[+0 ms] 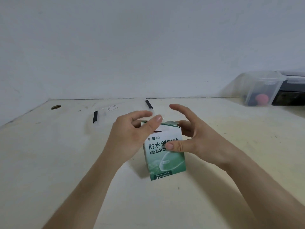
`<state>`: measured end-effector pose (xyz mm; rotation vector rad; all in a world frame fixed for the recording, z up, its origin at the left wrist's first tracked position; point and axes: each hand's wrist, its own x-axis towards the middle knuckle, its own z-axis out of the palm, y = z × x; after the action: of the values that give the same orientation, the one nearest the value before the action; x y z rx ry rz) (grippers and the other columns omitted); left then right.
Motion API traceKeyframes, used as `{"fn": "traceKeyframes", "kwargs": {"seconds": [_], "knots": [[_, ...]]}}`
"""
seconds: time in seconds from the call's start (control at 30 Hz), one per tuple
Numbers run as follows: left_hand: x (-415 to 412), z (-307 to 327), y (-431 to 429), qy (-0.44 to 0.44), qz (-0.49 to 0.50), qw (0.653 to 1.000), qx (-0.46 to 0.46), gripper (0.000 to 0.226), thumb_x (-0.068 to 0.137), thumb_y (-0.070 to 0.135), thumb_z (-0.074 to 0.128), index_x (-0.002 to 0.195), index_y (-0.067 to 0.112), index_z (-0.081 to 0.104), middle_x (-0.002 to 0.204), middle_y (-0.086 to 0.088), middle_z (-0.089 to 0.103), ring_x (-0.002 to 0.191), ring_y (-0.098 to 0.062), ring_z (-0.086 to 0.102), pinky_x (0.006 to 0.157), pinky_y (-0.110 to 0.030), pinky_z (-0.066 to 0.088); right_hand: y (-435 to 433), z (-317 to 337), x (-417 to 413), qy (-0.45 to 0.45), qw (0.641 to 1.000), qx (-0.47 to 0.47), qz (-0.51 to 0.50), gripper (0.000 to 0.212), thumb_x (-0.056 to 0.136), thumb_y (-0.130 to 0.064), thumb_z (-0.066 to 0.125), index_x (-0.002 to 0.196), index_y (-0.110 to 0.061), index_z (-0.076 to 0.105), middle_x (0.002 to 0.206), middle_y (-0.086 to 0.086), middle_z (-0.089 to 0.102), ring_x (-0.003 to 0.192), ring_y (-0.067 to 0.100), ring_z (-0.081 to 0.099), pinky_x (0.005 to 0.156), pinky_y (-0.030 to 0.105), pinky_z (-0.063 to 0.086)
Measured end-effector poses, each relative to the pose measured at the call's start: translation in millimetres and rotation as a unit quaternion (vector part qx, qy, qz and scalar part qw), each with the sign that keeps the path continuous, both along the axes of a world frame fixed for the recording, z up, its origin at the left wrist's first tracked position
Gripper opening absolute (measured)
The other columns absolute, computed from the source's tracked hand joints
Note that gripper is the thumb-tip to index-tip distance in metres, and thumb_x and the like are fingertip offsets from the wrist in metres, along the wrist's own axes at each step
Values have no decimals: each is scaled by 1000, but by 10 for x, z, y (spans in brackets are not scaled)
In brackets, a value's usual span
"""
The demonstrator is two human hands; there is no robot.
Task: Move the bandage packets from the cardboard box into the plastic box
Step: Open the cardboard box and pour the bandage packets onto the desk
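Two bare forearms reach in from the lower edge over a pale, smooth, scuffed tabletop (66,162). Between them stands the green-and-white cardboard box (165,162), upright, printed with Chinese characters on its glossy front. Its top is open, and a small flap (172,123) sticks up at the far rim. What lies inside cannot be made out from here.

The right hand (196,139) grips the box. Its thumb presses flat on the printed front and its lower fingers curl round the right side, while the index finger is raised free above. The left hand (130,134) arches over the top left corner with its thumb across the opening and its fingers curled down behind. Whether it pinches anything cannot be told.

Just beyond the hands lies a clear, nearly invisible plastic box (100,120), low and flat on the table, marked by two black strips (95,116). Nothing can be made out in it.

Farther left, a round hole (55,107) is cut in the tabletop. At the far right, against the plain grey-white wall (148,38), stands a translucent plastic tub (257,80) holding something red and something dark. A black object (290,96) sits beside it.
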<state>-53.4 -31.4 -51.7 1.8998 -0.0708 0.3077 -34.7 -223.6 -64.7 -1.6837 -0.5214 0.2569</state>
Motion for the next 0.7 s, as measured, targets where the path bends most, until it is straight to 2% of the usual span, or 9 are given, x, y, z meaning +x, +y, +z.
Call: {"fn": "traceKeyframes", "kwargs": {"seconds": [0.1,0.13,0.23,0.37,0.47,0.53,0.6,0.63,0.7], "knots": [[64,1,77,17,28,996,-81,64,58,80,65,97,29,73,95,1,75,90,-19,72,81,-39,58,-26,-10,7,-15,1000,9,26,106,69,-3,83,145,-48,24,117,-5,68,112,3,62,82,27,57],[76,10,105,25,40,994,-97,67,58,83,64,101,32,72,104,1,73,97,-21,70,82,-43,58,-29,-9,7,-19,999,11,38,106,70,1,82,144,-49,24,117,-6,68,113,5,61,81,27,57],[59,32,119,52,65,985,-151,79,59,84,58,118,33,60,111,2,70,98,-20,70,71,-41,59,-28,3,-2,-31,997,11,70,101,72,11,78,136,-51,30,120,-5,66,116,10,60,86,31,56],[75,-11,96,91,74,977,-179,77,67,63,65,134,33,43,117,2,64,90,-13,69,65,-34,55,-25,11,-21,-33,995,5,99,82,73,12,74,122,-46,43,124,1,61,117,17,58,87,38,55],[98,-77,100,113,67,965,-228,57,83,42,70,133,28,46,116,3,67,89,-14,71,65,-32,54,-27,19,-32,-29,995,17,97,74,71,10,69,120,-40,44,123,1,60,118,18,58,88,45,54],[109,-97,81,128,46,948,-288,45,87,36,67,128,21,56,112,-1,72,90,-17,71,67,-33,53,-24,20,-29,-27,996,26,85,72,70,11,66,120,-36,44,122,-1,61,117,16,58,88,45,53],[106,-98,50,130,38,936,-326,43,88,34,65,127,19,57,105,-2,74,86,-19,70,70,-34,53,-10,3,-17,-25,997,32,63,70,68,8,68,120,-33,45,122,-1,60,118,14,56,88,42,52],[112,-108,42,114,48,939,-321,45,88,33,66,129,21,53,100,-2,75,84,-18,70,74,-34,53,-4,-10,-8,-25,998,37,45,69,67,6,70,120,-32,46,123,0,59,120,13,55,88,39,53],[99,-111,6,62,80,967,-233,57,85,32,70,133,35,40,93,2,76,86,-16,71,85,-35,53,15,-32,5,-22,998,52,6,64,71,5,75,118,-28,48,124,0,59,120,11,55,89,36,55]]}}
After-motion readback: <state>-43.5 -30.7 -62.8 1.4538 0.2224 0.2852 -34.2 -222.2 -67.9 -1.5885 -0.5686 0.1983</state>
